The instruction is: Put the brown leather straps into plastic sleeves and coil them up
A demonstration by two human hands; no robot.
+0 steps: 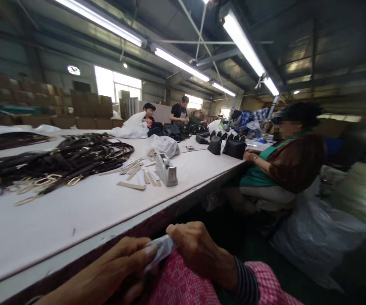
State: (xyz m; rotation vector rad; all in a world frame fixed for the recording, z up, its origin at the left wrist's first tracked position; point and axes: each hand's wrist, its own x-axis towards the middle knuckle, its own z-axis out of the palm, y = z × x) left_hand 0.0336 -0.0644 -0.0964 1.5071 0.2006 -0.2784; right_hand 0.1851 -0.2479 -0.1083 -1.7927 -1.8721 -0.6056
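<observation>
Between my hands, low over my lap and just off the table's near edge, is a small whitish wrapped strip (161,250). My left hand (119,267) pinches its left end, thumb on top. At the other end, my right hand (197,248) is closed on it with the fingers curled. Whatever lies inside the wrapping cannot be made out. Pink checked cloth (183,281) shows below my hands. Nearest on the table stands a grey tape dispenser (169,173), with flat tan strips (131,185) scattered beside it.
Dark straps with gold buckles (84,159) are heaped on the white table (84,216) at the left. Crumpled clear plastic (165,145) and black bags (233,147) lie farther back. A co-worker in a green apron (262,167) sits at the right, near a large plastic sack (322,241).
</observation>
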